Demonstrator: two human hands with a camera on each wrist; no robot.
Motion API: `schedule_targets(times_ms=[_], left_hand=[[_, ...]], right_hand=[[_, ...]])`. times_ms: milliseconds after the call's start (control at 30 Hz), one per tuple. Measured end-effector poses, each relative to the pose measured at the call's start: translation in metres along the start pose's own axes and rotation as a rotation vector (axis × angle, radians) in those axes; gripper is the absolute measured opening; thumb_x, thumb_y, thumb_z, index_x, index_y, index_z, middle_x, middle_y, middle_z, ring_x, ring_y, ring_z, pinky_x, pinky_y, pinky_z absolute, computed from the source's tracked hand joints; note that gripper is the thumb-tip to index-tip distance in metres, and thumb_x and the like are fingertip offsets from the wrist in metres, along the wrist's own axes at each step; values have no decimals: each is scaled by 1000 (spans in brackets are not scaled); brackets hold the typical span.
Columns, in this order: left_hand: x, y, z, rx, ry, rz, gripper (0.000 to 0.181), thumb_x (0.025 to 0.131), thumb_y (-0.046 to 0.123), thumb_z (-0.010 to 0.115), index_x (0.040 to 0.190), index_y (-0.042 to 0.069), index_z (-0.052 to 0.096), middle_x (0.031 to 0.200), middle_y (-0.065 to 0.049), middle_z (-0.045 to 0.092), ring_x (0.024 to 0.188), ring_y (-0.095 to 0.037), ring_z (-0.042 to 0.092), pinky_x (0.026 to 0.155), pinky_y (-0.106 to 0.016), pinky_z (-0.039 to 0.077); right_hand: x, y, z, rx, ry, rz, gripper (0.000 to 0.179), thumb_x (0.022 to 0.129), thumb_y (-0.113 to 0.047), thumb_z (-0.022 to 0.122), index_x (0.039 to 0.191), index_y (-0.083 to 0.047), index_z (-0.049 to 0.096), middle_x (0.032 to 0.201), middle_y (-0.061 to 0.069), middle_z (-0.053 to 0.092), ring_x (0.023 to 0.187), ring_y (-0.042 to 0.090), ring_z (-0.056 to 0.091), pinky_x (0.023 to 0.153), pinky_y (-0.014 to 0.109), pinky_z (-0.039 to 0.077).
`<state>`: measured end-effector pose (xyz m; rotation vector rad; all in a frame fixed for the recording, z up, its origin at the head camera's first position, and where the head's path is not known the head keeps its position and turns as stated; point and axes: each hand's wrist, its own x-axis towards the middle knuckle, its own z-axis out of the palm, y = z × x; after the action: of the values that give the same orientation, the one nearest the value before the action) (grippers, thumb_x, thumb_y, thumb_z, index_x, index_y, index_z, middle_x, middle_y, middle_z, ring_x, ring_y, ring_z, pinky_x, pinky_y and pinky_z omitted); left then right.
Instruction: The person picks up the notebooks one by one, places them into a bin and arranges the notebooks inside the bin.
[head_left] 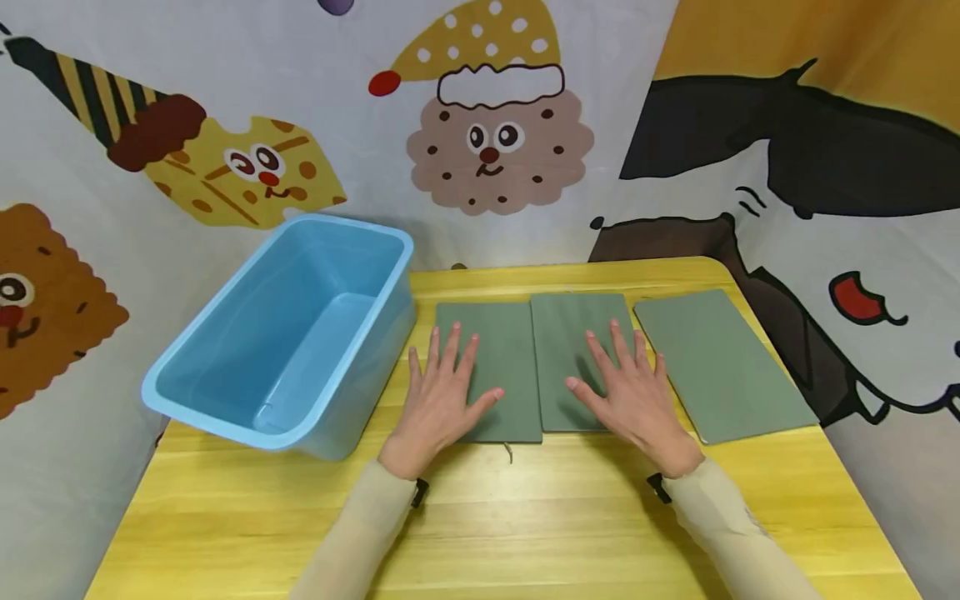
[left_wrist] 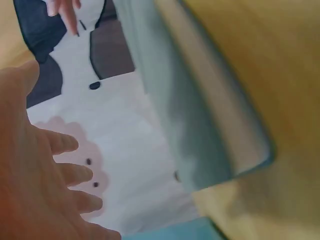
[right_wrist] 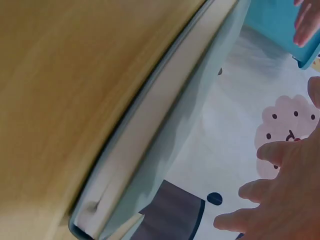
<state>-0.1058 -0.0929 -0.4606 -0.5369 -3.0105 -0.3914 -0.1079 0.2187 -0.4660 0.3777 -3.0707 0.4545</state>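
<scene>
I see that both hands are spread wide and hold nothing: the left hand [head_left: 444, 398] hangs above the green book [head_left: 506, 367] nearest to the blue tub [head_left: 375, 358], the right hand [head_left: 633, 396] above the middle book [head_left: 564, 346], the next one out from the tub. The last book [head_left: 723, 367] lies farthest from the tub, turned a little. To handle these books well, in my opinion, one should lower the fingers gently to the edges and pinch covers and pages together, because a thick book may fall open. I count three books, two hands, one tub, and one tabletop [head_left: 517, 525] which carries books and tub.
</scene>
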Motion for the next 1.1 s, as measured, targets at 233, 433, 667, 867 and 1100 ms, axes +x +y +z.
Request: schedule_targets(times_ms=[233,433,667,867,1100], left_hand=[[-5,6,-39,53,66,63,89,101,71,43,166,12,24,172,-18,9,157,-45,3,119,-72,11],[-13,9,-77,64,115,82,92,99,68,52,167,14,22,173,-14,6,158,-42,1,122,-67,5],[-27,-3,-115,102,231,105,92,100,69,49,166,10,23,173,-14,6,158,-42,1,122,-68,6],[-45,-24,-139,82,374,78,95,100,78,20,164,9,31,172,-15,17,158,-41,8,122,-68,10],[-70,-61,-161,76,468,-25,94,100,78,26,159,6,41,170,-17,25,155,-46,18,120,-69,15]], right_hand=[[-5,3,-10,27,17,4,84,102,-68,46,167,-20,23,173,14,-1,155,51,-2,112,81,7],[-9,7,-18,17,35,14,83,102,-67,46,166,-20,25,173,16,2,155,52,0,111,82,9],[-12,20,-29,-2,58,30,83,102,-65,47,167,-18,24,173,17,4,153,57,2,109,84,9],[-17,31,-38,-13,86,38,82,103,-62,48,166,-15,23,172,20,4,151,60,4,106,86,10],[-25,50,-45,0,84,69,82,104,-60,47,167,-16,20,172,20,1,150,62,2,105,87,8]])
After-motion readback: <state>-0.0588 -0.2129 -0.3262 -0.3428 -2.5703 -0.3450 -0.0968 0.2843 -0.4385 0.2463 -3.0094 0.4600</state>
